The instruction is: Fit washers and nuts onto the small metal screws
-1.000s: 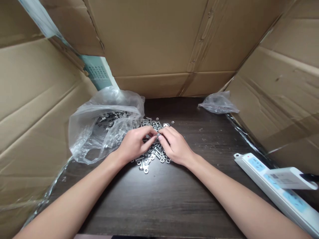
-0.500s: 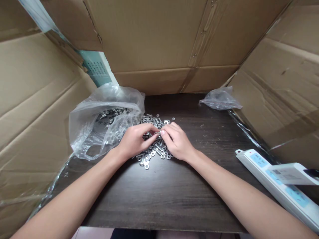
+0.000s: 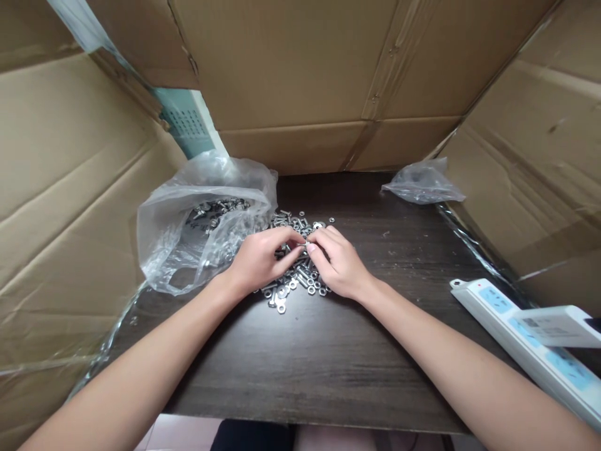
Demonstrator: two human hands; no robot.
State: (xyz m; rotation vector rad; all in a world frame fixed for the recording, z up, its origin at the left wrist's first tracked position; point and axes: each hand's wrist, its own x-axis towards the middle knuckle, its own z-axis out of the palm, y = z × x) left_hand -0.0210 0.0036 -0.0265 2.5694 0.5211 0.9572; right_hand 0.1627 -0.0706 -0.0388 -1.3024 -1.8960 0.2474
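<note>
Above a heap of loose metal bolts and nuts [image 3: 300, 275], my two hands meet at their fingertips. Thumb and fingers of my left hand [image 3: 260, 257] are pinched on one end of a small silver bolt [image 3: 303, 244]. From the other side, my right hand [image 3: 340, 263] pinches the opposite end. Whether a nut sits on the bolt is hidden by the fingertips. Several nuts [image 3: 311, 290] and a bolt lie at the near edge of the heap, below my hands.
Left of the heap, an open clear plastic bag [image 3: 159, 219] holds more hardware. A smaller plastic bag [image 3: 422, 181] lies at the back right. A white power strip [image 3: 474, 297] with a plugged-in adapter runs along the right. Cardboard walls [image 3: 300, 75] surround the dark table [image 3: 300, 363].
The whole view has shifted slightly right and up. My hands keep the same pinch on the small bolt, with only slight finger movement.
</note>
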